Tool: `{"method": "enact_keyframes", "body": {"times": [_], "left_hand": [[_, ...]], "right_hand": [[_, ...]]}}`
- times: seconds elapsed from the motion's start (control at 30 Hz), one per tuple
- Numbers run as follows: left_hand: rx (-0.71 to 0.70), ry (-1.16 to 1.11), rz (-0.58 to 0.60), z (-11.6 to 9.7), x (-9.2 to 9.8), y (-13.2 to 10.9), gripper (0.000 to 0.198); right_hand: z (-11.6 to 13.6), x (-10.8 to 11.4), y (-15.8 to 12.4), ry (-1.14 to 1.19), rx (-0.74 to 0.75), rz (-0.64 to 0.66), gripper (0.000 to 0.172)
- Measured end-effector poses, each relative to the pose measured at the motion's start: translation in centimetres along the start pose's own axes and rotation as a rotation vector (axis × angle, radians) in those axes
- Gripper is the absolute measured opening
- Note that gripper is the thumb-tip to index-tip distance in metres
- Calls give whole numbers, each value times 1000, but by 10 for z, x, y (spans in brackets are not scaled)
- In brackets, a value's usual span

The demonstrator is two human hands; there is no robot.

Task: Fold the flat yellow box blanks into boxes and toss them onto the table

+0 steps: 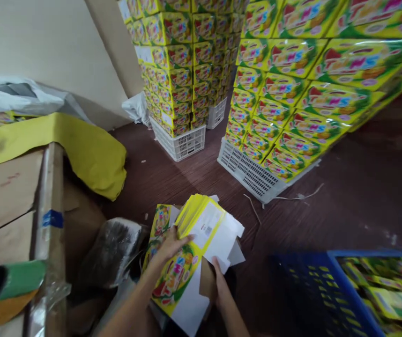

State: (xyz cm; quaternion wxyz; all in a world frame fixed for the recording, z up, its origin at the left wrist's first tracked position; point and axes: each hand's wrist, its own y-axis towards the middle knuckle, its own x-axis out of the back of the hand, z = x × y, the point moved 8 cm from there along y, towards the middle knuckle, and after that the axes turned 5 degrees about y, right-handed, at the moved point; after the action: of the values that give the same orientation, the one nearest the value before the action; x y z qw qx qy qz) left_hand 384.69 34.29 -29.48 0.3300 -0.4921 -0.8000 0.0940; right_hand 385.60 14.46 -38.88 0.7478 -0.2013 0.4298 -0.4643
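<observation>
A stack of flat, unfolded yellow printed cartons [201, 224] lies low in the middle of the view. My left hand [169, 245] rests on top of it with the fingers laid over the printed face and curled at the edge of the upper sheets. My right hand [222, 285] is under the stack's white flaps, its fingers pressed against the underside; most of it is hidden by the cartons. The top sheets are lifted and fanned slightly at the far end.
A cardboard box [14, 196] with a yellow sheet [92, 154] draped over it stands at left, a tape roll [7, 285] at lower left. Tall stacks of yellow cartons [292, 89] sit on white crates [182, 142]. A blue crate [327, 290] holds more cartons at lower right.
</observation>
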Motion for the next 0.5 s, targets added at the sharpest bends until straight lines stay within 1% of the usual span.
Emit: {"method": "enact_keyframes", "body": {"times": [0.07, 0.1, 0.13, 0.2, 0.27, 0.3, 0.37, 0.43, 0.5], "left_hand": [[43, 56, -43, -7, -4, -14, 100], [51, 103, -60, -14, -5, -22, 105], [53, 166, -71, -22, -6, -29, 106], [59, 304, -66, -37, -7, -44, 101], [72, 385, -45, -44, -8, -52, 99], [74, 374, -44, -44, -7, -54, 100], [52, 272, -51, -38, -3, -50, 103], [32, 138, -44, -23, 3, -38, 103], [42, 41, -16, -2, 9, -23, 100]], "right_hand": [[-14, 1, -7, 115, -208, 48, 68], [-17, 1, -10, 168, -273, 55, 70], [-17, 0, -12, 204, -295, 55, 72], [-15, -2, -15, 246, -304, 48, 77], [-13, -5, -17, 262, -295, 27, 79], [-12, -6, -19, 264, -286, 14, 80], [-12, -8, -21, 251, -288, -12, 81], [-16, -11, -23, 226, -318, -21, 84], [-21, -13, -23, 195, -352, -47, 88]]}}
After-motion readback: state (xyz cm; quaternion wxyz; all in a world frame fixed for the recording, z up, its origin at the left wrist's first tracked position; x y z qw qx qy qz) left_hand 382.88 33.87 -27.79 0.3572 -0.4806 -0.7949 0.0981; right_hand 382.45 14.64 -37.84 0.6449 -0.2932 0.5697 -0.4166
